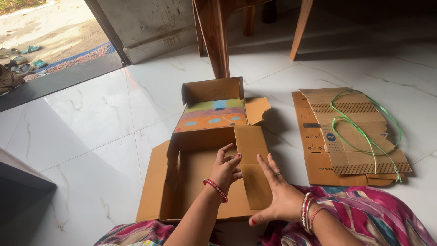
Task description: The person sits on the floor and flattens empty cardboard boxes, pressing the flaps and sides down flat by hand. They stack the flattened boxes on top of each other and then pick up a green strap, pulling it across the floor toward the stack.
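A: Nearest the lens, a lap in pink, magenta and teal patterned cloth (364,214) fills the bottom edge. Left side first?

B: Beyond the doorway at far left, scattered green and grey sandals (27,57) on bare ground. White marble floor tiles (91,118) run from there up to the work.

A: Left hand (226,169)?

B: Red bangle at the wrist. Fingers loosely curled, slightly spread, gripping nothing; fingertips rest on the inner face of the open brown cardboard box (205,177), just at the fold of the narrow cardboard flap (253,159) lying down inside it.

A: Beyond those fingertips?

B: A second compartment of the same box, holding a flat picture in orange, purple, green and blue bands (211,116), with an upright flap behind it.

A: Right hand (277,193)?

B: Ring on one finger, several bangles at the wrist. Fingers straight and splayed, palm down, pressed flat on the right edge of that flap. Empty.

A: Right of those fingers?

B: Well apart, flattened brown cardboard sheets (346,136) on the floor, with a loose green plastic strap (364,132) looped over them. Wooden chair legs (216,36) stand beyond.
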